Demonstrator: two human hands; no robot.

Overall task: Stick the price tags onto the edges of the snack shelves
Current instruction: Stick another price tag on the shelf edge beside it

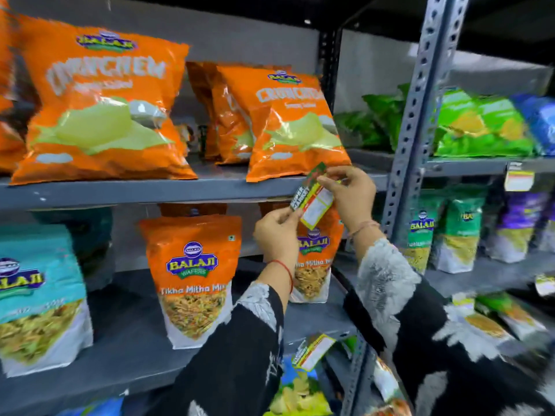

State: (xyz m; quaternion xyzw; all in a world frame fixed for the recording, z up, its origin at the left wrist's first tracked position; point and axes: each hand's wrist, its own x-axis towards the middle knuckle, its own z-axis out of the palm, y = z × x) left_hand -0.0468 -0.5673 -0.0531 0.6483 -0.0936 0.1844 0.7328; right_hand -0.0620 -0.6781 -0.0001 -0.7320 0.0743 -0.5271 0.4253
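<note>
A price tag (315, 202), white with a yellow border and a red-green-black header, is held tilted in front of the grey upper shelf edge (150, 192). My left hand (277, 232) pinches its lower left corner from below. My right hand (350, 195) grips its upper right part, fingers curled over the top. The tag hangs just below an orange chips bag (294, 124) and in front of an orange Tikha Mitha Mix pouch (315, 265). Whether the tag touches the shelf edge I cannot tell.
Another price tag (313, 351) hangs on the lower shelf edge, and one (519, 180) on the right bay's shelf edge. A perforated grey upright (420, 115) divides the bays. Orange bags, teal and orange pouches fill the left bay; green, blue and purple packs fill the right.
</note>
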